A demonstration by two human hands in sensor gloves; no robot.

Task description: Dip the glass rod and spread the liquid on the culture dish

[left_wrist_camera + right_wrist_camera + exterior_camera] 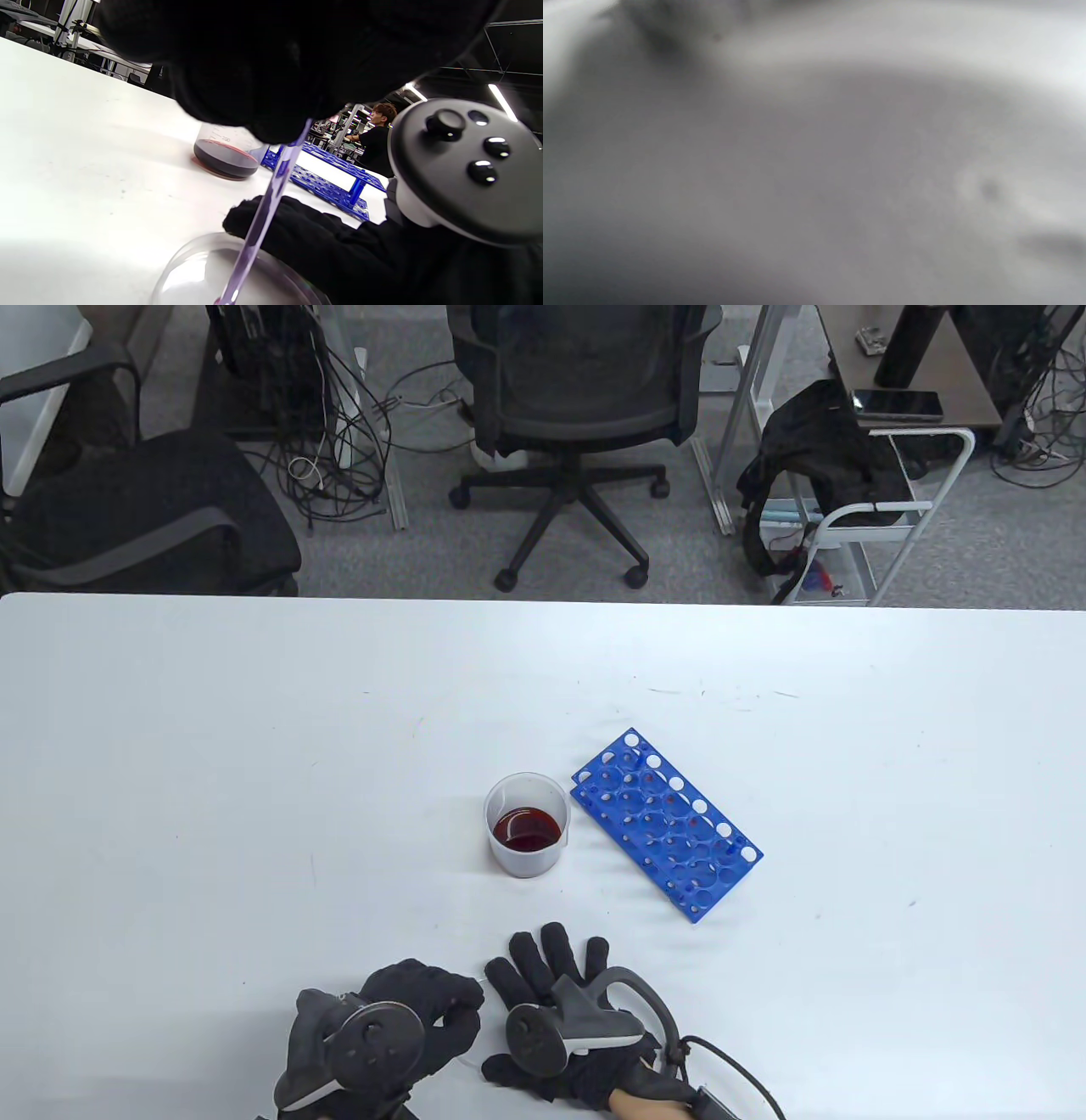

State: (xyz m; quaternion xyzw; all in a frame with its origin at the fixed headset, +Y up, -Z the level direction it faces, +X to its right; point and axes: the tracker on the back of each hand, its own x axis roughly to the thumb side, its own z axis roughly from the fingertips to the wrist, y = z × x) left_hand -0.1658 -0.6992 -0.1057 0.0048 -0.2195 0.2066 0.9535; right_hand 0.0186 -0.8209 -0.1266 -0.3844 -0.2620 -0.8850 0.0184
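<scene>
On the white table (254, 746), as seen in the table view, the following are being recorded. Item one: a beaker (527, 824) holding dark red liquid, standing near the table's middle. Item two: a blue tube rack (666, 823), lying just beside the beaker on its right. Item three: the left hand (399, 1027), curled near the bottom edge. Item four: the right hand (564, 1014), being laid flat beside it, fingers spread. Neither rod nor dish is being plainly shown from above; both are being hidden by the gloves.

At the left wrist, what the table view conceals is being disclosed. A glass rod (265, 212) is being pinched by the left hand's closed fingers and is being slanted downward, its lower end being brought onto the floor of a clear culture dish (186, 262); actual contact at the tip is being cut off by the frame's edge. The rod is appearing purple-tinted, which is being judged as wetting from the beaker. The right hand's fingers (297, 228) are being rested on the dish's far rim, apparently steadying it, with nothing being gripped.

At the right wrist, only a grey blur is being returned; nothing is being identified there.

Progress, as judged: dipping is being taken as done, and spreading is being taken as under way or just beginning. No visible film of liquid is being made out on the dish floor, so most of the spreading is being counted as left.
</scene>
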